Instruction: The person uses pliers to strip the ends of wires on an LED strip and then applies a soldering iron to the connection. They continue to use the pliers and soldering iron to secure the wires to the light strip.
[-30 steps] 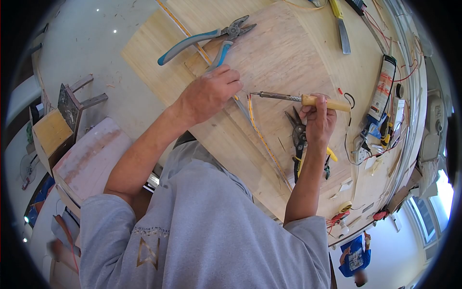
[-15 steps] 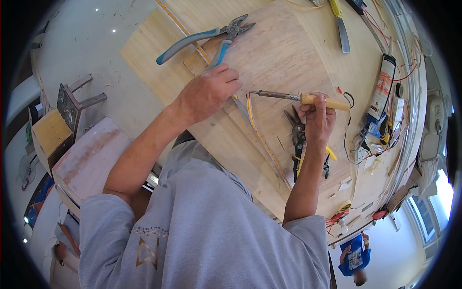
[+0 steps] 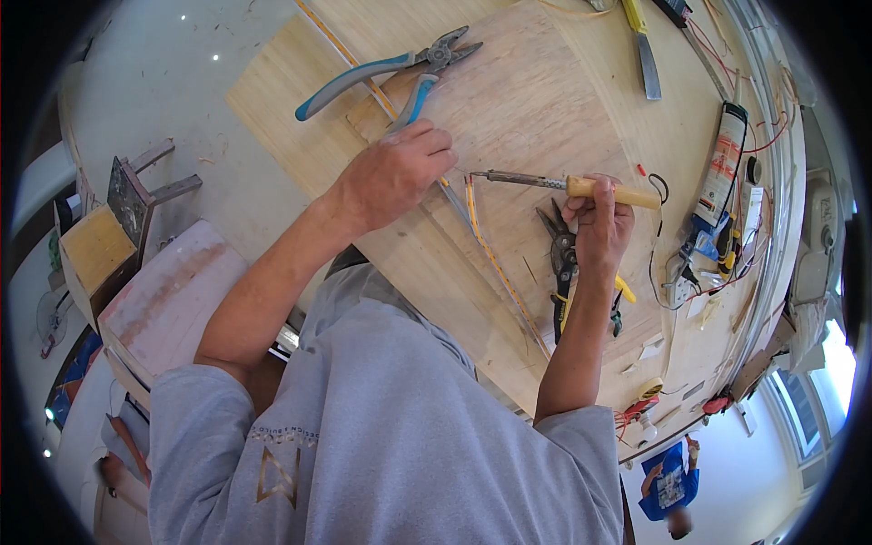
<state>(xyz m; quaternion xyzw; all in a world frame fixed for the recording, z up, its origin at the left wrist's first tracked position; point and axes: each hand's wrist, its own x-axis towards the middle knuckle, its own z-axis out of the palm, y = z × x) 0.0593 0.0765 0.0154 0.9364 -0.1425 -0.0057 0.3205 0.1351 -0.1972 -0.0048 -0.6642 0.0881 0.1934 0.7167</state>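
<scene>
As right hand (image 3: 603,225) grips, iron (image 3: 556,183) protrudes.

The soldering iron (image 3: 522,179), with a pale wooden handle and a slim, darkened metal shaft, is held nearly crosswise, its tip pointing left. A narrow yellow-orange strip (image 3: 493,259) has its reddish end just beside that tip and runs from the iron toward the person and to the right; a fine strand (image 3: 463,171) shows just left of the tip, contact unclear.
</scene>
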